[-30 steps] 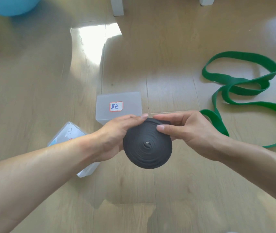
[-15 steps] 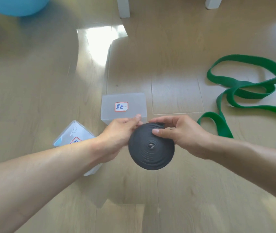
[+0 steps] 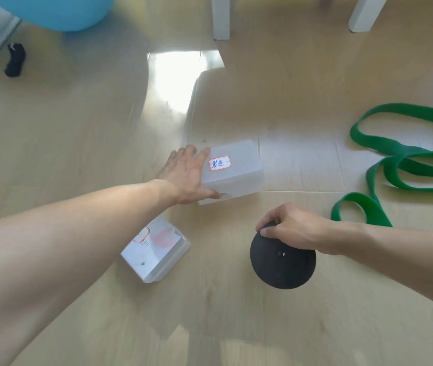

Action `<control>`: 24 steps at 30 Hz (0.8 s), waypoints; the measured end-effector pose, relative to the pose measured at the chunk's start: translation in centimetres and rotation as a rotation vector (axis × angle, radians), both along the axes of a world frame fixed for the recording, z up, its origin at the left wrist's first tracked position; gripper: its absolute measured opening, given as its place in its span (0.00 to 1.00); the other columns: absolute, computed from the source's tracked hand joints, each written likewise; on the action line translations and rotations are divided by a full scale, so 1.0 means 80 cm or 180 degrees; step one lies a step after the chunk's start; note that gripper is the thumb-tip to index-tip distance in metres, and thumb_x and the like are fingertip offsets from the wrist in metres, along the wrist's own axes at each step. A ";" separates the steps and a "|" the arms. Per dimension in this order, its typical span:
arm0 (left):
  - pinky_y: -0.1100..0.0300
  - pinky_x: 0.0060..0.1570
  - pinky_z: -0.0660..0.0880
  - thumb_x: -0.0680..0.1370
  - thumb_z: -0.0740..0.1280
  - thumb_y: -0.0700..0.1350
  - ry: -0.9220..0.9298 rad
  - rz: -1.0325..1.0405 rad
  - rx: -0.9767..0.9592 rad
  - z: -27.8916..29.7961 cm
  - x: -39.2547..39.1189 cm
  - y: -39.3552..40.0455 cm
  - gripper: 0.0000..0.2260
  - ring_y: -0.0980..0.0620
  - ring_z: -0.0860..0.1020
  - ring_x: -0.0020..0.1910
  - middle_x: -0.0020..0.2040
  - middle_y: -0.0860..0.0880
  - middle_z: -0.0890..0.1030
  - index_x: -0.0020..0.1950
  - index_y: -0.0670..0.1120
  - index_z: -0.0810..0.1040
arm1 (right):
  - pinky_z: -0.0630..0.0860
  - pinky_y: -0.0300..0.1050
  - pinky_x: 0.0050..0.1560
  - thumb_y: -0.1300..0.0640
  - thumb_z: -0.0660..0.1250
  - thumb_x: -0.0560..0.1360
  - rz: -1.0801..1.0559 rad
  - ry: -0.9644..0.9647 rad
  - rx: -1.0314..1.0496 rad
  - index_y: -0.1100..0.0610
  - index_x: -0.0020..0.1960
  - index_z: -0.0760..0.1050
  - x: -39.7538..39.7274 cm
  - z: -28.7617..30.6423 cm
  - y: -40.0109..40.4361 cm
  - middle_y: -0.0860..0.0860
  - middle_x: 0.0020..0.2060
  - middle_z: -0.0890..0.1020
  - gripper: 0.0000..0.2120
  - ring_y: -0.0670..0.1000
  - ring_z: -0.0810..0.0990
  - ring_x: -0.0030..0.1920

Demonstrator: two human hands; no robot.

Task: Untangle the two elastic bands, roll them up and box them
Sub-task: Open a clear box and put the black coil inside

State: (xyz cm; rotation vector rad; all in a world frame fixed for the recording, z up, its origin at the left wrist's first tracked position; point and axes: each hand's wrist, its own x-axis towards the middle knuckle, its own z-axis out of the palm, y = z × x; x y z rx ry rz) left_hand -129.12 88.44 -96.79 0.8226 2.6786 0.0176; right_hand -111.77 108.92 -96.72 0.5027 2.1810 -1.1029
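Left hand (image 3: 186,175) moved to grip frosted box (image 3: 233,173); right hand (image 3: 293,228) holds coiled black band (image 3: 282,268).

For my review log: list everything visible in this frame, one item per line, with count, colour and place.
black rolled band: 1, black, coiled, held near centre-right
green band: 1, green, loose loops on floor, right
frosted box: 1, translucent white with red-edged label, centre
clear box: 1, clear with white insert, floor below left forearm
blue ball: 1, top left
furniture legs: 2, white, top
dark object: 1, black, far left
floor: wooden, pale
left hand: grips frosted box
right hand: holds rolled band
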 end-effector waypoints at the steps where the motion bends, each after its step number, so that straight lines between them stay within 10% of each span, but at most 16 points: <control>1: 0.50 0.73 0.63 0.67 0.70 0.75 -0.0113 0.0113 0.0110 0.003 0.004 0.006 0.51 0.43 0.66 0.73 0.72 0.44 0.66 0.82 0.52 0.56 | 0.72 0.33 0.36 0.50 0.70 0.77 0.0000 0.0084 0.0033 0.48 0.47 0.85 0.002 0.001 -0.002 0.43 0.44 0.85 0.05 0.41 0.82 0.45; 5: 0.49 0.71 0.66 0.69 0.63 0.78 -0.0656 0.0540 0.0319 0.006 0.016 0.025 0.47 0.46 0.65 0.75 0.73 0.47 0.67 0.81 0.56 0.59 | 0.71 0.31 0.26 0.45 0.74 0.74 0.0101 0.0392 0.0241 0.51 0.43 0.85 0.003 0.007 0.002 0.47 0.35 0.85 0.09 0.39 0.77 0.24; 11: 0.49 0.65 0.71 0.73 0.64 0.74 -0.1062 0.0609 0.0414 0.012 0.032 0.037 0.39 0.44 0.71 0.69 0.67 0.47 0.70 0.78 0.57 0.66 | 0.75 0.45 0.57 0.44 0.65 0.79 0.0333 0.1130 0.1082 0.40 0.70 0.74 -0.006 0.022 0.016 0.42 0.59 0.83 0.19 0.49 0.79 0.61; 24: 0.57 0.63 0.69 0.71 0.68 0.72 -0.1995 0.0796 0.0653 0.012 0.035 0.035 0.35 0.51 0.76 0.65 0.65 0.57 0.79 0.73 0.56 0.77 | 0.74 0.49 0.39 0.44 0.54 0.84 0.1029 0.1714 0.2005 0.43 0.79 0.58 -0.001 0.019 0.015 0.45 0.47 0.77 0.24 0.54 0.80 0.45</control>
